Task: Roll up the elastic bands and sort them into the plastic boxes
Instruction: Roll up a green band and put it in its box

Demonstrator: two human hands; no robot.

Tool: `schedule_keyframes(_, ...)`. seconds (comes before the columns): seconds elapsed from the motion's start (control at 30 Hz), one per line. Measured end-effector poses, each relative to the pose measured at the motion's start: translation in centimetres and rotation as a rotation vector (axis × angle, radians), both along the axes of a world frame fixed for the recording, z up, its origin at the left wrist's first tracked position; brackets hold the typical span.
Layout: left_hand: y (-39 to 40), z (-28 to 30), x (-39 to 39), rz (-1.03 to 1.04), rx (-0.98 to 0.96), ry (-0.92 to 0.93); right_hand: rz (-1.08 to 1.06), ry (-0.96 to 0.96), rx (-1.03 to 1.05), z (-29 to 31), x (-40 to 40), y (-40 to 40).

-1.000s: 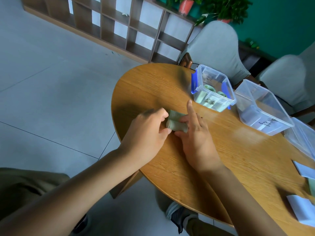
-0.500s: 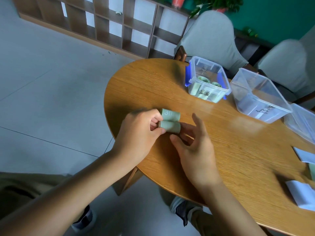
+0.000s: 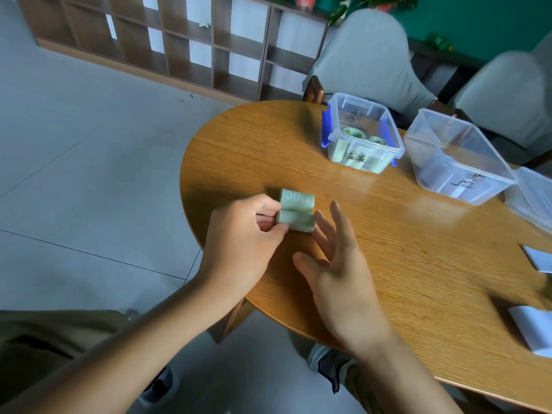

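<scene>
So the left hand (image 3: 245,234) has the pale green elastic band (image 3: 296,210) pinched at its left end, thumb underneath and curled fingers on top. The band's partly rolled: the rolled bit sits nearest the person, with the loose flap folded just behind it. It's near the left edge of the round wooden table (image 3: 388,234), not far from where the wood drops off to the grey floor. The flap has "30 LB" printed on it in white.

The right hand (image 3: 340,270) is just beside the roll with fingers spread and straight, holding nothing. The fingertips look like they're barely touching the roll's right end, but the view's not sharp enough to be sure.

Further right and toward the back, there's the blue-latched plastic box (image 3: 363,135) with several rolled green bands inside and handwriting on its front I can't read. Next to it sits a bigger clear box (image 3: 457,156), also handwritten. Plenty of bare wood between the hands and those boxes. White paper slips (image 3: 528,330) lie blurred at the far right.
</scene>
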State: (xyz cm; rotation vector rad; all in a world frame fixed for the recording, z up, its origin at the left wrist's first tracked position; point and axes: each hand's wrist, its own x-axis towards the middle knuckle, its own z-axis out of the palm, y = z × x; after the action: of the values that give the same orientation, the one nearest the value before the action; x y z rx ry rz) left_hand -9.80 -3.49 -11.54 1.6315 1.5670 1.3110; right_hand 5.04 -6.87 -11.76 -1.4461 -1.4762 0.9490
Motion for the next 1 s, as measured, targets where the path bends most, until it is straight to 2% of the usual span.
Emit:
schedule_keyframes(0.2, -1.1, 0.5, 0.4, 0.027, -0.102, -0.164, 0.001, -0.042, -0.027, 0.0, -0.2, -0.6)
schedule_keyframes(0.4, -2.2, 0.7, 1.2, 0.003, -0.134, -0.232, 0.045, -0.105, 0.010, 0.3, -0.3, -1.1)
schedule_keyframes(0.6, -3.0, 1.2, 1.7, -0.027, -0.184, -0.286, 0.000, -0.224, 0.037, 0.2, -0.4, -0.9)
schedule_keyframes(0.73, -3.1, 1.5, 1.5, -0.050, -0.207, -0.242, 0.013, -0.239, 0.017, 0.4, -0.4, -0.6)
schedule_keyframes(1.0, -2.8, 1.5, 1.4, -0.002, -0.190, -0.090, -0.007, -0.454, 0.143, 0.0, -0.3, 0.1)
